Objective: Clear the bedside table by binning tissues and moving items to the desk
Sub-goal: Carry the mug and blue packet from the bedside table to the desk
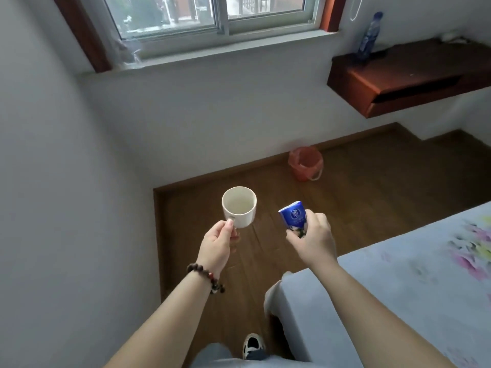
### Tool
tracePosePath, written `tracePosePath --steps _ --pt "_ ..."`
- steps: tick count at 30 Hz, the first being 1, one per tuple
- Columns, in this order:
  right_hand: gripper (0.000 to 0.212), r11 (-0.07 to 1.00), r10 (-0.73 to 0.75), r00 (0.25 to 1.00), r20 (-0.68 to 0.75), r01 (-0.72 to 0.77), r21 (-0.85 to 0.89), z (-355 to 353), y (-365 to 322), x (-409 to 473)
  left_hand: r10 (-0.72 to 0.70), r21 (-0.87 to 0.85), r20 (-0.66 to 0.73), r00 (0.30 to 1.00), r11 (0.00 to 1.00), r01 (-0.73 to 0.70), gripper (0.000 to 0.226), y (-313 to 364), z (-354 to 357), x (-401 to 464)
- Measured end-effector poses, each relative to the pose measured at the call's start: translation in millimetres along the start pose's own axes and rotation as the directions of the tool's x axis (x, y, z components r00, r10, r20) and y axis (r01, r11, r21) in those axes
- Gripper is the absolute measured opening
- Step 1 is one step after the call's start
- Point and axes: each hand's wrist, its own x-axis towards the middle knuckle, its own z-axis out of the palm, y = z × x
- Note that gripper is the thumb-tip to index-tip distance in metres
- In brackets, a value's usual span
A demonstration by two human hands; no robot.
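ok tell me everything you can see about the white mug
The white mug looks ceramic, plain and glossy, with one handle. It is held upright in the air above the wooden floor, its mouth open toward the camera. The left hand pinches the handle; nothing else touches it. The inside looks pale, perhaps faintly stained; whether any liquid is in it is unclear.

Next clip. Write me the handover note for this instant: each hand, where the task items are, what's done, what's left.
Left hand: holds white mug by its handle, upright.
Right hand: grips blue tissue pack.
Both are carried in the air above the floor, beside the bed.
Wall-mounted desk ahead right, a water bottle on it. Orange bin by the wall.
Bedside table not in view.
Left: set mug and pack on the desk.
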Motion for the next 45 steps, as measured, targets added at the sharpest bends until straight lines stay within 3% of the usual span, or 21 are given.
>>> tracePosePath --steps 13,20,25,36,40,45 --pt "0.049 0.942 0.331 0.926 -0.183 -0.336 -0.002 3 32 206 0.008 0.086 0.282 0.959 0.996 -0.033 0.029 102 102 244" --pt "0.057 0.890 0.441 0.832 -0.336 -0.455 0.041 -14 24 332 0.033 0.173 0.515 0.857 0.975 -0.142 0.026 171 170 374" --pt "0.060 0.839 0.517 0.758 -0.398 -0.540 0.060 -45 44 371 0.017 0.182 0.625 0.780 0.969 -0.166 0.026 203 237 422" --pt "0.050 0.726 0.629 0.585 -0.513 -0.677 0.117 -130 154 431 0.009 0.186 0.758 0.652 0.956 -0.228 0.032 232 422 470" --pt "0.043 0.732 0.618 0.574 -0.537 -0.669 0.127 -182 219 473 0.007 0.190 0.768 0.641 0.952 -0.238 0.037 246 518 482" --pt "0.034 0.744 0.593 0.584 -0.555 -0.660 0.100 -279 305 528 0.020 0.151 0.729 0.684 0.970 -0.189 0.041 284 650 490"
